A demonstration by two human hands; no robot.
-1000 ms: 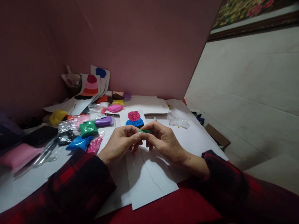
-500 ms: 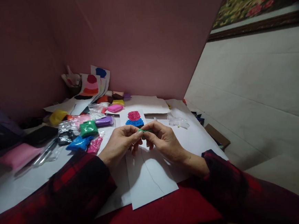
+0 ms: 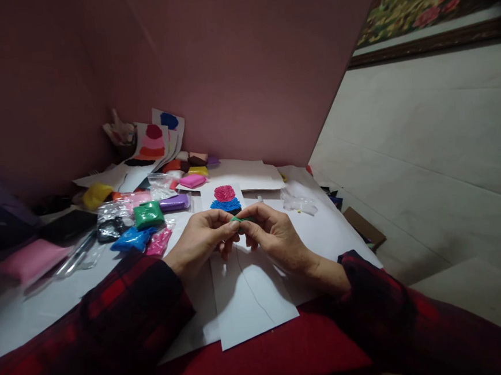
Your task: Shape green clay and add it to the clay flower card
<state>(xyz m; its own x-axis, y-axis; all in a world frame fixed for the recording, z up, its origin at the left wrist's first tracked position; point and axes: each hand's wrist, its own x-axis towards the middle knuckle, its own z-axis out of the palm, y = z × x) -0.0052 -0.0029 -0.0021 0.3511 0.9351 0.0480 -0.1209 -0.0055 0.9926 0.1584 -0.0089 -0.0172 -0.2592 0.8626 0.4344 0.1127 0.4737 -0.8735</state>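
Note:
My left hand and my right hand meet fingertip to fingertip over a white sheet of paper. Between the thumbs and forefingers of both hands sits a small green piece of clay, pinched from either side. Just beyond the fingers, the top of the sheet carries a clay picture with a pink round part above blue bands. A thin pencil line runs down the sheet below my hands.
Bags of clay lie at the left: green, blue, purple, pink, yellow. Finished clay pictures lean on the pink wall. A clear wrapper lies at the right. A red cloth covers the near edge.
The green piece has shifted slightly between my fingertips, with less of it showing past my right fingers. Both hands stay in place.

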